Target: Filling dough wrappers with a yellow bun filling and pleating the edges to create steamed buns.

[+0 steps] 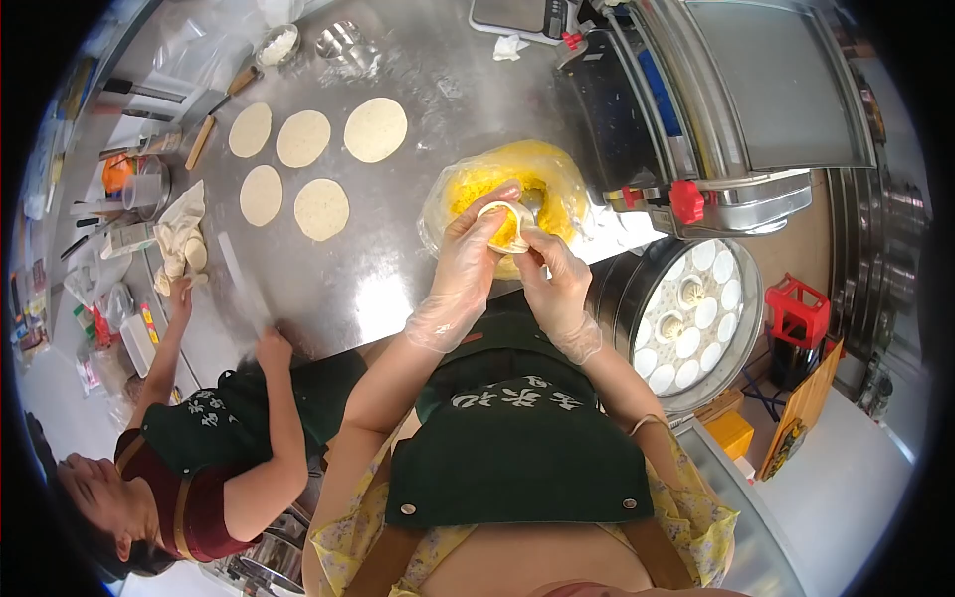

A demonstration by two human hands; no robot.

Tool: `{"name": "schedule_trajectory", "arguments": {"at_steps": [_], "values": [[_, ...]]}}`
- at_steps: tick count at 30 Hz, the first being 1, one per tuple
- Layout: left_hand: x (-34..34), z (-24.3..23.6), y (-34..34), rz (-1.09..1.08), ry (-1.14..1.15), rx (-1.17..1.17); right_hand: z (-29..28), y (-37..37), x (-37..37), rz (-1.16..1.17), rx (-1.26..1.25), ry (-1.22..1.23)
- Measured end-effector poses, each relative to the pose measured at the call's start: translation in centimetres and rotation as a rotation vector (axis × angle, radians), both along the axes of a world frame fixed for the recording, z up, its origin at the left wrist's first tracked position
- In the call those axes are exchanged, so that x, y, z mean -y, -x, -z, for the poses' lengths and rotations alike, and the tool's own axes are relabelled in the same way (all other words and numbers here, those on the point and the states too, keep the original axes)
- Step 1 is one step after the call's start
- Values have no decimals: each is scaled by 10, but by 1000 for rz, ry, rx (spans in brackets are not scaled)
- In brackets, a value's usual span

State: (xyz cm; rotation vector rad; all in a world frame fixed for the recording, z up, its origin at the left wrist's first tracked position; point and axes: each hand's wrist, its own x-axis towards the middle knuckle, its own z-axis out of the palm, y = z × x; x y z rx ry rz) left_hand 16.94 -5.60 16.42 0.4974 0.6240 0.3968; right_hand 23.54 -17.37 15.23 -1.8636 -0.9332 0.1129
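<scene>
My left hand (465, 261), in a clear plastic glove, cups a round dough wrapper (509, 231) with yellow filling inside it. The thumb and fingers of my right hand (557, 286), also gloved, pinch the wrapper's right edge. Just beyond both hands sits a plastic-lined bowl of yellow crumbly filling (542, 159), partly hidden behind them. Several flat dough rounds (376, 129) lie on the steel worktop (398, 239) to the left.
At right stands a round steamer (686, 376) with white paper discs and two pleated buns (690, 291). A steel machine (686, 202) fills the back right. On the left, a co-worker (214, 428) reaches toward dough pieces (189, 249) on cloth. A scale (522, 18) stands at the back.
</scene>
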Motion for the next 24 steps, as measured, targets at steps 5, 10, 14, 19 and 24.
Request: {"name": "schedule_trajectory", "arguments": {"at_steps": [5,10,14,19,24], "values": [[1,3,2,-31,16,-37,-2,1,0,-5,-39,-1],[0,-4,0,36,-62,-155,-5,3,-1,-7,-62,-5],[-2,4,3,174,-249,-215,-9,-1,0,-25,-218,105],[-10,3,9,306,-340,-84,-2,-9,4,-91,126,98],[-16,11,12,422,-646,6,-8,-2,-1,4,-149,-15]]}}
